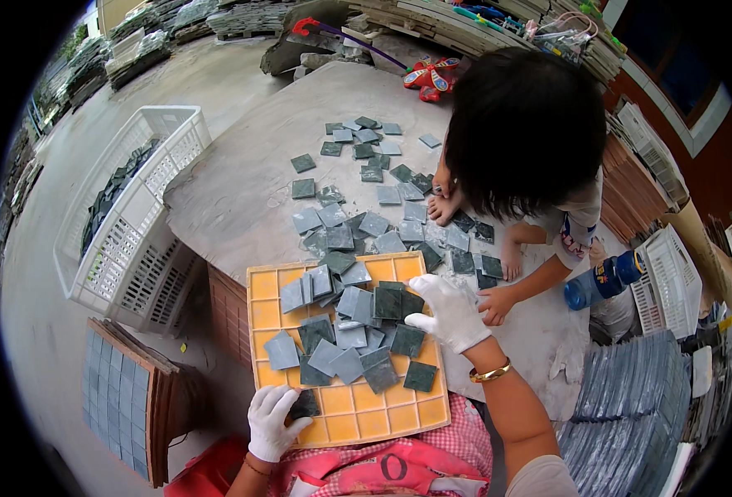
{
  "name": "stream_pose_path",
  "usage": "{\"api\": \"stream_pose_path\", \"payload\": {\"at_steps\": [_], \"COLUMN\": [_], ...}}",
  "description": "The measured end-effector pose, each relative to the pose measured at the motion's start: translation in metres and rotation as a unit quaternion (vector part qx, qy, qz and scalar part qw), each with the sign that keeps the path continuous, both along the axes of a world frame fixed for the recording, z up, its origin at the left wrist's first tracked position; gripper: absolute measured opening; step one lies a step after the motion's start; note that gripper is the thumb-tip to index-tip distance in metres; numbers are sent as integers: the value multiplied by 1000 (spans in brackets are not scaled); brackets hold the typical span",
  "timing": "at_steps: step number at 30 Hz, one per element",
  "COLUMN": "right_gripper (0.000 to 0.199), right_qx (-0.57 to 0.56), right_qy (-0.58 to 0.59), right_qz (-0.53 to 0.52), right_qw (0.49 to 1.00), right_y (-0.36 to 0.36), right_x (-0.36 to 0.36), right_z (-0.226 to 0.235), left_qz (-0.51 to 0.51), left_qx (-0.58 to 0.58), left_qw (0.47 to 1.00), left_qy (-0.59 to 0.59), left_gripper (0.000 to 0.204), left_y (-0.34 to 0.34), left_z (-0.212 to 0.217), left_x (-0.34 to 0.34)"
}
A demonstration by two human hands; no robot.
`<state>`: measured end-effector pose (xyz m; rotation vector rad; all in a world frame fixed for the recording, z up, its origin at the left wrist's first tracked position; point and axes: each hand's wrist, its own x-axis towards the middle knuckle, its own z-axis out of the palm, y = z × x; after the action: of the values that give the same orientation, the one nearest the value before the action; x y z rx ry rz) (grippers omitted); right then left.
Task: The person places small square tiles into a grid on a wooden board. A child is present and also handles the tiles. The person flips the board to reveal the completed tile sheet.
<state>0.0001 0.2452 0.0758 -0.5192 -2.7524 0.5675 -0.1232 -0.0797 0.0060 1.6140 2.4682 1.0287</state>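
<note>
This is a tile workshop, the kind of small yard where mosaic sheets are put together by hand. A rough grey stone table (242, 199) carries loose square tiles (366, 178) in grey and dark green, scattered across its middle. At its near edge lies a yellow grid tray (358, 414) partly filled with more of them. Beside the left edge stands a white plastic crate (146, 248) holding dark tiles, and finished tile sheets (122, 398) lean in a stack on the bare concrete floor (60, 207). More stacked sheets (631, 406) pile up off the right edge, and slabs and boards (432, 21) lie heaped beyond the far edge.
</note>
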Motion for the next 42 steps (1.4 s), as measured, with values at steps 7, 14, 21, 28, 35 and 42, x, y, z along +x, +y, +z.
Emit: {"api": "stream_pose_path", "payload": {"at_steps": [7, 14, 21, 28, 35, 42], "right_gripper": [57, 40, 42, 50, 57, 58], "right_qx": [79, -7, 84, -374, -986, -926], "right_qy": [57, 77, -179, -334, -50, -63], "right_qz": [154, -5, -302, -203, -72, -120], "right_qw": [983, 997, 933, 841, 141, 354], "right_y": [-39, 22, 172, 221, 220, 189], "right_x": [-26, -31, 5, 36, 60, 61], "right_z": [-28, -17, -60, -116, -204, -180], "left_qz": [0, 7, 1, 6, 5, 8], "left_qx": [-11, -10, 10, 3, 2, 6], "left_qw": [1000, 1000, 1000, 1000, 1000, 1000], "left_qy": [-8, -27, 4, -9, -9, -17], "left_gripper": [54, 51, 52, 52, 52, 52], "left_y": [-3, -2, 2, -6, -6, -9], "left_z": [-6, -3, -2, -18, -21, -25], "left_x": [0, 0, 2, 1, 0, 2]}}
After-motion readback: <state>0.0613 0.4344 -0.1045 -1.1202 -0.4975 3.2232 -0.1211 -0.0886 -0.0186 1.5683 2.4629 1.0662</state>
